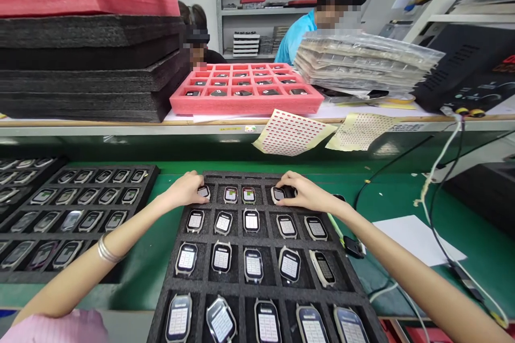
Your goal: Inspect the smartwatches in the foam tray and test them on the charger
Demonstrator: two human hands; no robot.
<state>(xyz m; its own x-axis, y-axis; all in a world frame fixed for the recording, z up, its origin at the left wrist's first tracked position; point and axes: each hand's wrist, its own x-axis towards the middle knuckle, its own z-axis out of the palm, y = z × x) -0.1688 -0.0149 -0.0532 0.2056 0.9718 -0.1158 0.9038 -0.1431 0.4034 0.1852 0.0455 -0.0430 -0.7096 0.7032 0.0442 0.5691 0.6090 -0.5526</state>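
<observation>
A black foam tray [241, 278] lies in front of me, its pockets filled with several small watch-like devices with lit screens. My left hand [187, 188] reaches to the tray's far row, fingers curled on the leftmost device [204, 192]. My right hand [302, 193] rests on the far row too, fingers pressing a device [278, 194] near the right end. Two devices [239, 195] sit between the hands.
A second black tray [80, 209] of devices lies to the left on the green mat. A raised shelf holds a pink foam tray [245, 91], stacked black foam [84, 64], sticker sheets [292, 131] and bagged trays [362, 61]. White paper [414, 238] and cables [434, 187] lie at right. Two people sit beyond.
</observation>
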